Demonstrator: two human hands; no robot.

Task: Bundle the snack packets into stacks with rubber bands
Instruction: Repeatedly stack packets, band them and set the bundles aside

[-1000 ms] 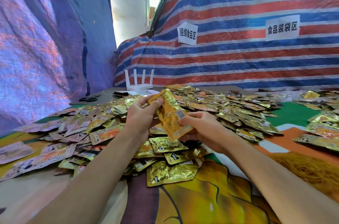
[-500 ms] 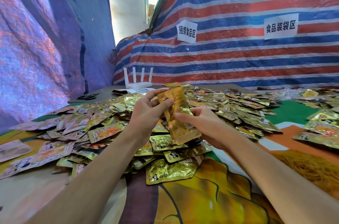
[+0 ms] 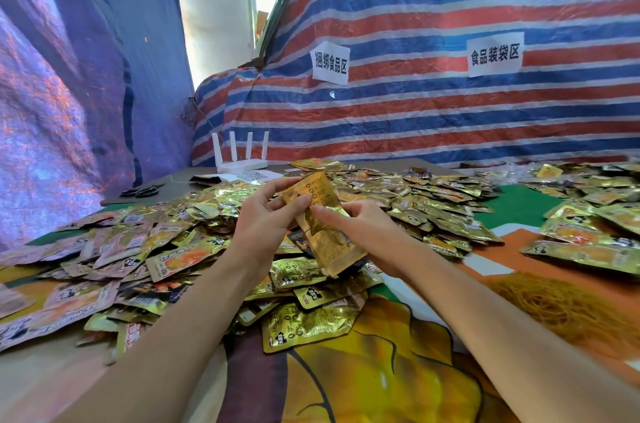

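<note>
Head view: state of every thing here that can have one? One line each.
left hand, pinches the top of the held packets.
right hand, grips their lower half.
held packets, lifted off the table, tilted, no band visible.
loose packets, scattered, unbundled.
rubber bands, loose heap, untouched.
router, antennas upright.
scissors, lying flat; blades unclear.

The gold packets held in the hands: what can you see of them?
The held packets are shiny, crinkled gold foil with small print, flat with sealed edges. At least two seem overlapped into a long tilted strip, top end away from the person. The left hand pinches the upper part; the right hand grips the lower part. They are held above the loose pile, and nothing is wrapped round them.
</note>
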